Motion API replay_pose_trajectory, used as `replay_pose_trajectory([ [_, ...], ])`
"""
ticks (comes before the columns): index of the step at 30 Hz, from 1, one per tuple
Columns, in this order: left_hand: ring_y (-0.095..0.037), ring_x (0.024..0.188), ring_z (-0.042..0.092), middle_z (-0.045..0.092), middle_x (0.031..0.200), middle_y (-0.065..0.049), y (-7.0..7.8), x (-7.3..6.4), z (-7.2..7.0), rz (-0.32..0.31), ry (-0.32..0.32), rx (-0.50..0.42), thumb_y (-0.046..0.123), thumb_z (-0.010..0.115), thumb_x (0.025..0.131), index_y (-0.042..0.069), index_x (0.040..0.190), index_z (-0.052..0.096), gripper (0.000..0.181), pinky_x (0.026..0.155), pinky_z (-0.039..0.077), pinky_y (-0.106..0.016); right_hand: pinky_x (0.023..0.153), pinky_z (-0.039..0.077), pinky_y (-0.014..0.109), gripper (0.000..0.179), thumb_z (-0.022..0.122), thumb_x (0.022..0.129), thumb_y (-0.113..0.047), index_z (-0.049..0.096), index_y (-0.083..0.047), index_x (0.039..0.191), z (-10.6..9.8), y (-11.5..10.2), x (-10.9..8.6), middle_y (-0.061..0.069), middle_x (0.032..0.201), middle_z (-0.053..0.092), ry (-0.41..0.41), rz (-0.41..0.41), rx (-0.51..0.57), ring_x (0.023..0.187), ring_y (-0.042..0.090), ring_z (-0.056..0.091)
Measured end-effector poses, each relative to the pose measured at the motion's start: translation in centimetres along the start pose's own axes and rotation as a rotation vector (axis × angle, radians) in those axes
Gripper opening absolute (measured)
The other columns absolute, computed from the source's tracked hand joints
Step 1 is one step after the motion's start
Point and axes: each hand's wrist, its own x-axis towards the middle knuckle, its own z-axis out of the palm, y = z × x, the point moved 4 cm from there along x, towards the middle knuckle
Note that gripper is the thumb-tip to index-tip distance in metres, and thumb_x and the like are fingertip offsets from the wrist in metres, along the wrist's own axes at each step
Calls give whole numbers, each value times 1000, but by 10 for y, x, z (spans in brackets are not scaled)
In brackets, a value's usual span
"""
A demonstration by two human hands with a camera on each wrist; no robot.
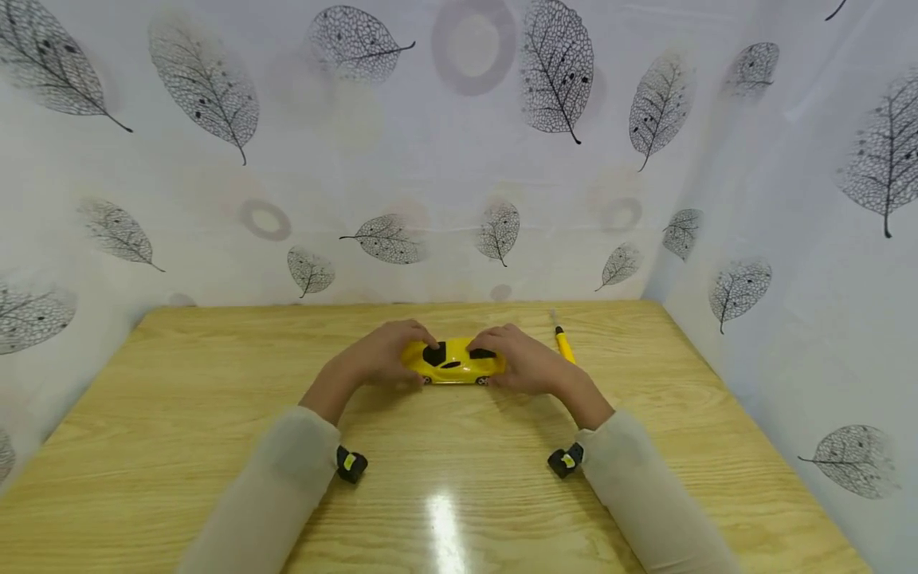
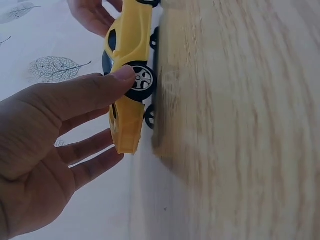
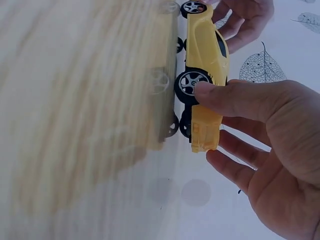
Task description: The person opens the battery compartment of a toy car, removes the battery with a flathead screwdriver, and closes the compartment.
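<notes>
Gripping yellow toy car by both ends with left hand and right hand, thumbs against wheels. Resting wheels-down on wooden table. Looks light, stiff, slightly slick; likely to roll. Best held by 2 body sides, off wheels.

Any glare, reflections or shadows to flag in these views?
Head: one bright glare streak on the tabletop, low centre between the sleeves; left wrist: the glossy surface faintly mirrors a wheel of the yellow toy car, dark shading alongside; right wrist: wheel reflections again, the surface looking pale and washed out, with a soft-edged shadow across it.
</notes>
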Motion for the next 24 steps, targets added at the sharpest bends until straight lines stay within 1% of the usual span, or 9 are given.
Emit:
replay_pose_trajectory([
  [4,-32,135,49,59,139,-7,2,-7,1,-4,0,6,20,89,82,14,129,69,52,118,36,-51,111,42,50,53,82,88,-11,62,-12,137,2,-1,-1,4,136,62,-1,-3,31,127,28,53],
  [7,-33,135,49,59,140,-8,4,-11,1,-4,0,6,20,89,82,14,129,69,51,118,36,-50,110,43,50,53,83,87,-11,62,-11,136,2,-2,-3,4,136,62,-1,-11,50,126,28,53],
  [13,-32,134,50,58,139,-7,7,-18,2,-17,2,-10,19,89,82,15,129,69,51,118,38,-51,112,42,49,54,83,87,-11,62,-11,137,1,-7,-5,4,139,61,-19,-7,44,130,29,52],
  [16,-30,133,51,59,137,-5,10,-19,1,-24,-7,-3,18,90,80,15,128,69,52,117,38,-48,113,42,48,55,83,86,-10,63,-11,136,-1,-10,-7,4,139,61,-27,-6,41,131,29,52],
  [21,-25,123,56,63,128,-2,16,-24,1,-36,-37,21,19,92,78,15,124,71,51,113,43,-45,114,41,47,55,85,85,-11,64,-12,135,0,-16,-9,3,139,61,-52,9,71,132,28,50],
  [24,-22,117,58,64,124,0,19,-29,1,-41,-59,31,20,92,78,15,124,72,50,110,46,-44,113,42,48,54,84,85,-10,63,-11,135,0,-19,-11,3,139,61,-67,0,83,131,28,51],
])
